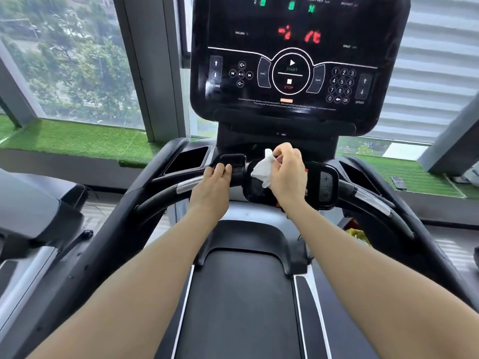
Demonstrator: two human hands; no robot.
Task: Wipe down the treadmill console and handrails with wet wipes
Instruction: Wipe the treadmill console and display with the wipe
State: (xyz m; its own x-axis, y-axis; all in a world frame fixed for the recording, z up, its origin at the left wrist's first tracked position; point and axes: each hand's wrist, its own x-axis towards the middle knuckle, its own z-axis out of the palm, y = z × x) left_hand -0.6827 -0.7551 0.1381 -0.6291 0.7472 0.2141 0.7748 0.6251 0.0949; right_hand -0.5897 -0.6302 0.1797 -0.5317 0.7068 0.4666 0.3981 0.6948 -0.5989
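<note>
The black treadmill console [293, 55] stands ahead with a lit display and START/STOP buttons. Below it runs the front handrail [166, 194] with silver pulse sensors and a small central control panel [325, 183]. My left hand [213, 183] grips the handrail bar just left of the centre, fingers curled over it. My right hand [286, 174] pinches a crumpled white wet wipe [264, 168] and holds it against the left part of the central panel. The right handrail [373, 200] curves away to the right.
A cup-holder tray [188, 159] sits left of the centre. The running belt [241, 301] lies below my arms. Another machine [28, 216] stands at the left. Windows, green turf ledges and a small dark device [398, 181] on the right ledge lie beyond.
</note>
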